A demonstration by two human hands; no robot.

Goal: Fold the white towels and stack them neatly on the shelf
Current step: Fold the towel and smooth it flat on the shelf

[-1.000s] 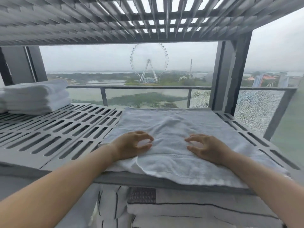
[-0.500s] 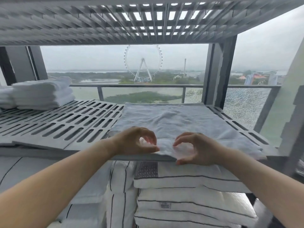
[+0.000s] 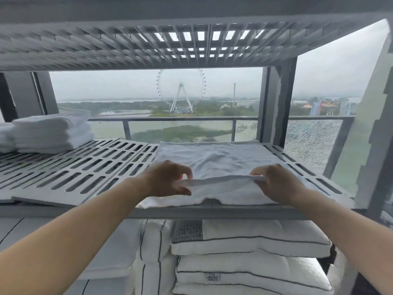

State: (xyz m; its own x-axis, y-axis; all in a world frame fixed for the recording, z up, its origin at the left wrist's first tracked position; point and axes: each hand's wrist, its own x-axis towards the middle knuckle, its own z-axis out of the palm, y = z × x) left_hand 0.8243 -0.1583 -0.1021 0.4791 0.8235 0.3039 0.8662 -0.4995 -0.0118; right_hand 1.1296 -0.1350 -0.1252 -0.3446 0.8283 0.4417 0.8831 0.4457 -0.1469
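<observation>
Inspecting the shelf: one white towel lies spread flat on its right-hand part. It reaches from near the back edge to the front edge, where its near border hangs slightly over the lip. The left hand and the right hand each pinch the near hem between thumb and fingertips. Both grips are clamped on the cloth, set apart along the front edge. The hem is raised just clear of the layer under it and sags a little between the two hands.

A folded towel stack sits at the back left corner of the shelf, well apart from the work. Pillows are piled on the level below. An upper shelf spans overhead.

Judgement: a fold is being started, with the hem to be carried toward the back edge. This towel is not yet folded or stacked.

Risks noted:
1. Uneven travel of the two hands would lay the hem askew. The corners would not meet, and the piece would stack untidily.
2. The pinches are shallow, at the very hem, so a slack grip could let one end drop.
3. The lower layer is not held down. Pulling toward the body could drag the whole towel off the front edge onto the pillows.
4. The slots in the shelf could catch loose cloth and wrinkle it.
</observation>
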